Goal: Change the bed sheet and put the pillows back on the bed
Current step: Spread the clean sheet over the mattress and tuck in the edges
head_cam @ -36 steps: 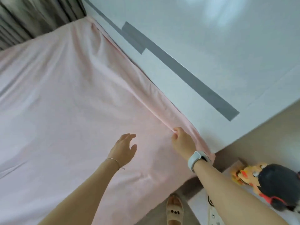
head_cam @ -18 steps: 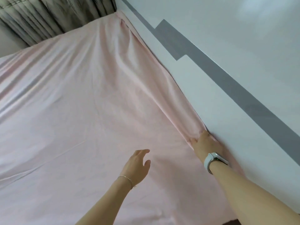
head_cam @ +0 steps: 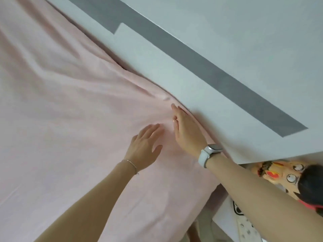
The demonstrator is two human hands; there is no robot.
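Note:
A pale pink bed sheet [head_cam: 73, 123] covers the mattress and fills the left and middle of the view, creased toward the head end. My right hand [head_cam: 187, 131], with a white watch on its wrist, lies flat with straight fingers on the sheet's edge where it meets the white headboard [head_cam: 174, 81]. My left hand [head_cam: 145, 147] rests open on the sheet just left of it, fingers spread. No pillows are in view.
The headboard has a grey stripe [head_cam: 201, 67] running diagonally. At the lower right stands a white bedside table [head_cam: 225, 222] with a plush doll [head_cam: 288, 179] with dark hair on it. The mattress corner is at the bottom right.
My right hand has let go of the pinched sheet edge and now lies flat along the headboard. My left hand has come down onto the sheet beside it. The view shifted back toward the bed corner.

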